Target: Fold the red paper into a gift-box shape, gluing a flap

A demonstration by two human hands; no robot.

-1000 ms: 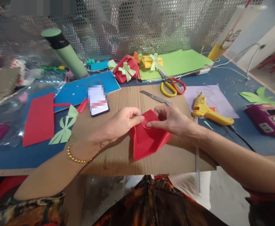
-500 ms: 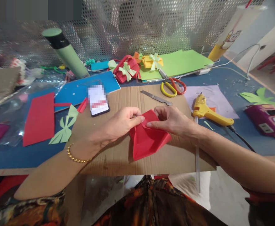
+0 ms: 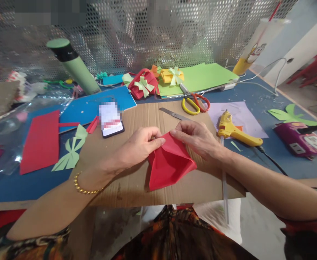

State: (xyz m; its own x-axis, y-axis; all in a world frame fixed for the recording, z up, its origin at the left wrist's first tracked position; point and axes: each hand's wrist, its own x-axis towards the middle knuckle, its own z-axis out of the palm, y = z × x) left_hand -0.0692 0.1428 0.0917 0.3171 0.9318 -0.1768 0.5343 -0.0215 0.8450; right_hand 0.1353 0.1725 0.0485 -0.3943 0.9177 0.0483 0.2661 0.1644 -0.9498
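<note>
A folded red paper pouch (image 3: pixel 169 164) is held just above the cardboard sheet (image 3: pixel 131 180), its open side towards me. My left hand (image 3: pixel 140 144) pinches its upper left edge between thumb and fingers. At the top right corner, my right hand (image 3: pixel 196 137) grips the paper, thumb on the near face and fingers behind. The fingers behind the paper are partly hidden. Beyond my hands lie a metal blade (image 3: pixel 173 113) and scissors (image 3: pixel 192 103) with yellow and red handles.
A yellow glue gun (image 3: pixel 236 131) with a clear glue stick lies right, beside a purple power strip (image 3: pixel 301 141). Leftward are a phone (image 3: pixel 111 119), green paper bow (image 3: pixel 71 150) and red paper sheet (image 3: pixel 41 142). Behind stand a green bottle (image 3: pixel 77 68), red paper bag (image 3: pixel 142 85) and drink cup (image 3: pixel 256 48).
My right thumb has moved from the middle of the red paper's flap up to its top corner. The left hand keeps its pinch. The whole view has shifted slightly.
</note>
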